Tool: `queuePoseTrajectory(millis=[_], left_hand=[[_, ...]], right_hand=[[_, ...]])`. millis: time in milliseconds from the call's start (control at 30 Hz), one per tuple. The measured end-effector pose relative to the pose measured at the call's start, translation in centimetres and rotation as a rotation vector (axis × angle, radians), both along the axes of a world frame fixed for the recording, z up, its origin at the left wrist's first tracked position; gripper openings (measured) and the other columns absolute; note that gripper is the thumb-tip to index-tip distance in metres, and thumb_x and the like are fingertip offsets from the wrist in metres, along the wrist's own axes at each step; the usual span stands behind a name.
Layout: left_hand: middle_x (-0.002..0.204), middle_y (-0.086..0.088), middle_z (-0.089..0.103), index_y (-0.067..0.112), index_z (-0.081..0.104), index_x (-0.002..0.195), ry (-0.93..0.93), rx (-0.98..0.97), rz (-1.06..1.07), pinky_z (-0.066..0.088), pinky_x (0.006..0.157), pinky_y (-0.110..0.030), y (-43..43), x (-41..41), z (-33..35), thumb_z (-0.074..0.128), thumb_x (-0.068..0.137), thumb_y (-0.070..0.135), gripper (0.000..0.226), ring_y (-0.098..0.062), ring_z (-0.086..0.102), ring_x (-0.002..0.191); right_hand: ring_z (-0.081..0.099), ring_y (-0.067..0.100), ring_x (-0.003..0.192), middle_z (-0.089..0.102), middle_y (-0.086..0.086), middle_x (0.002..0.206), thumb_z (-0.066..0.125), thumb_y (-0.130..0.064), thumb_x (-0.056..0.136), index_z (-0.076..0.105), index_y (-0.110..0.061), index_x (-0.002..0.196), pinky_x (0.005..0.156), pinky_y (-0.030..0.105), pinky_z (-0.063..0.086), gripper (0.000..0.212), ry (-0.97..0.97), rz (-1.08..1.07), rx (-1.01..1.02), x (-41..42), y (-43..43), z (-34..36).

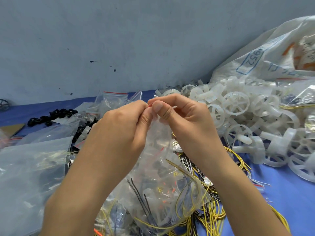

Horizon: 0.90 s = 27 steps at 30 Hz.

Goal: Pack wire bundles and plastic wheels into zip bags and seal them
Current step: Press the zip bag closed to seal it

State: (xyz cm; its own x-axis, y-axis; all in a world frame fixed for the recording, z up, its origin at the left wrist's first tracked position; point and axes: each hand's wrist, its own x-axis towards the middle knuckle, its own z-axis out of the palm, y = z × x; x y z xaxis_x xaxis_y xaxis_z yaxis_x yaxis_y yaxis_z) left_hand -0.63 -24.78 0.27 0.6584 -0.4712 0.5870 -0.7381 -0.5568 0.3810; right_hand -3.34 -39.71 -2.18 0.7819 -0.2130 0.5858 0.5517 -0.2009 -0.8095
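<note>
A zip bag (158, 143) is pinched at its red-lined mouth by the curled fingers (158, 109) of the left hand (122, 123) and the right hand (184, 120), with the thumbs side by side on the strip. The bag hangs just below the fingers, and its contents cannot be made out through the film. The seal is judged to be begun but not finished. A gap may be left in the strip if it is pressed unevenly, and the contents could then spill. A wire end caught in the strip would also block the closure. Loose wires (213, 212) lie beneath the fingers on the tabletop (289, 193), wheels (237, 103) are heaped to their right, and other bags (34, 167) to their left.
</note>
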Motion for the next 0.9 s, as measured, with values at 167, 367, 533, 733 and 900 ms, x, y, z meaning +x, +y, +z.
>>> queuePoseTrajectory(millis=[167, 367, 533, 733, 900], left_hand=[[0.057, 0.01, 0.046, 0.027, 0.05, 0.077, -0.009, 0.028, 0.027, 0.034, 0.05, -0.034, -0.2, 0.1, -0.1, 0.036, 0.098, 0.048, 0.033, -0.013, 0.047, 0.056], [0.06, 0.006, 0.051, 0.022, 0.053, 0.081, 0.004, 0.066, 0.03, 0.044, 0.054, -0.043, 0.1, 0.1, -0.2, 0.03, 0.1, 0.052, 0.042, -0.02, 0.052, 0.06], [0.062, 0.005, 0.054, 0.025, 0.052, 0.083, 0.04, 0.091, 0.029, 0.047, 0.058, -0.045, 0.4, 0.3, -0.3, 0.032, 0.094, 0.054, 0.037, -0.023, 0.054, 0.061], [0.069, 0.008, 0.061, 0.029, 0.054, 0.087, 0.07, 0.092, 0.024, 0.05, 0.064, -0.044, 1.0, 0.8, -0.4, 0.035, 0.095, 0.051, 0.03, -0.02, 0.058, 0.067], [0.07, 0.012, 0.063, 0.031, 0.057, 0.089, 0.074, 0.072, 0.025, 0.049, 0.065, -0.041, 1.6, 1.4, -0.6, 0.032, 0.096, 0.055, 0.036, -0.013, 0.06, 0.07]], right_hand=[[0.061, 0.002, 0.071, 0.068, -0.01, 0.077, 0.062, -0.016, 0.097, 0.069, -0.018, 0.088, 0.071, 0.019, 0.049, 0.011, 0.023, -0.045, 0.037, 0.4, 0.8, -0.4], [0.066, 0.021, 0.074, 0.07, -0.004, 0.075, 0.061, -0.02, 0.098, 0.068, -0.023, 0.083, 0.073, 0.031, 0.053, 0.016, 0.064, -0.105, 0.083, 0.6, 0.0, -0.3], [0.058, 0.005, 0.063, 0.063, -0.012, 0.068, 0.062, -0.025, 0.097, 0.069, -0.023, 0.082, 0.064, 0.022, 0.049, 0.016, 0.081, -0.176, 0.15, 0.7, -0.7, -0.3], [0.056, 0.001, 0.059, 0.062, -0.011, 0.067, 0.063, -0.024, 0.097, 0.069, -0.023, 0.08, 0.062, 0.022, 0.047, 0.018, 0.072, -0.256, 0.21, 0.7, -1.5, -0.2], [0.056, 0.003, 0.059, 0.062, -0.01, 0.068, 0.062, -0.024, 0.097, 0.07, -0.021, 0.081, 0.047, 0.016, 0.046, 0.018, 0.081, -0.29, 0.259, 0.7, -2.6, -0.3]])
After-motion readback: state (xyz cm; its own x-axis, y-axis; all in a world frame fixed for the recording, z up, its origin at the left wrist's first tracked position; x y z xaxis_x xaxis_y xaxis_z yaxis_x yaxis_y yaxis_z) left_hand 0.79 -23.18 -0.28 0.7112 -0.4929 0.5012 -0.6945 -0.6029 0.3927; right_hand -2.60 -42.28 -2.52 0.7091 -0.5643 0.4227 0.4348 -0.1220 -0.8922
